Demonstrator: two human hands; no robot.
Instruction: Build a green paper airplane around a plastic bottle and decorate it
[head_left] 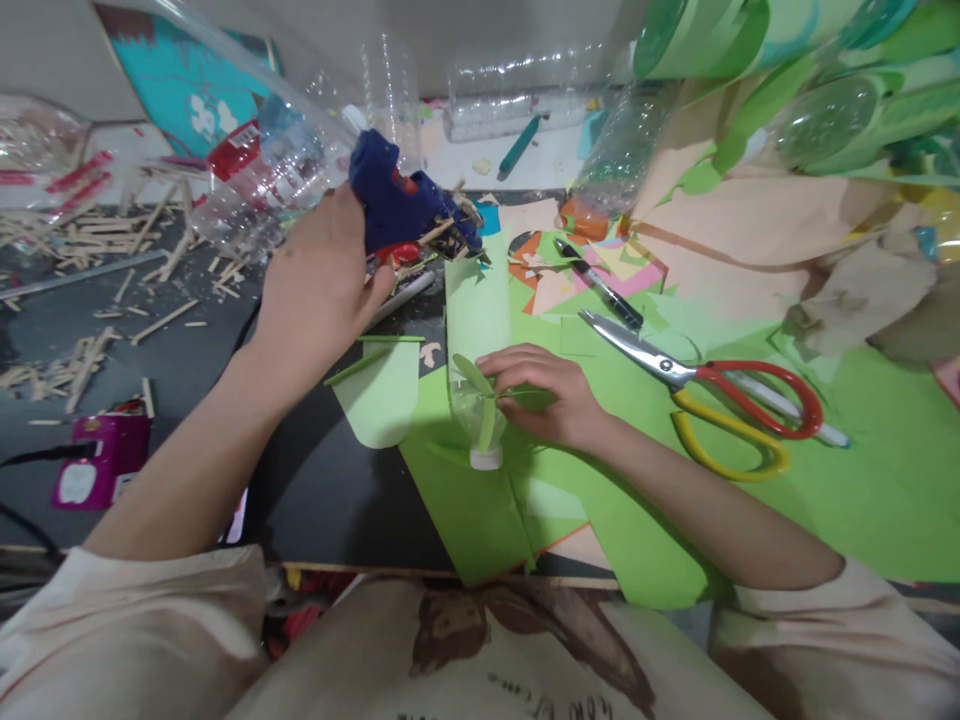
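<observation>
My left hand (pixel 319 275) is closed around a dark blue hot glue gun (pixel 386 195) with a red trigger. Its nozzle end points right, near wood scraps; most of these fingers are hidden behind the gun. Lower down, my right hand (pixel 551 395) has its bent fingertips pressed on green paper leaves at a small clear plastic bottle (pixel 469 405). That bottle lies with its white cap (pixel 486 458) towards me, its body wrapped in pale green paper (pixel 478 310). One leaf strip (pixel 487 425) runs down the neck.
Scissors (pixel 675 372) with red and yellow handles lie right, beside a black marker (pixel 600 285). Green paper sheets (pixel 637 530) cover the table's right. Wood sticks (pixel 82 365) and a magenta device (pixel 101 460) lie left. Clear bottles (pixel 517 95) and green-wrapped bottles (pixel 832 120) stand or lie behind.
</observation>
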